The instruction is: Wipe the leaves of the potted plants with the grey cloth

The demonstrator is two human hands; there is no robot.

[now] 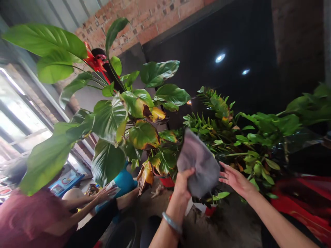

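Observation:
My left hand (184, 183), with a pale bangle on its wrist, is closed on a grey cloth (200, 162). The thumb presses on the cloth's near face, and the other fingers are hidden behind it. Just right of the cloth, my right hand (237, 181) is open with its fingers spread, the tips close to the cloth's edge. Whether they touch it I cannot tell. Behind the cloth stands a leafy plant with narrow leaflets (201, 124). To the left rises a tall broad-leaved plant (111, 120), some of its leaves yellow and brown.
At lower left a person in a dark red shirt (38, 217) sits with hands near a blue rounded object (126, 181). A red bow (95, 62) hangs among the tall plant's stems. More green plants (274, 127) and a red object (302, 203) are at right, before a dark panel (219, 82).

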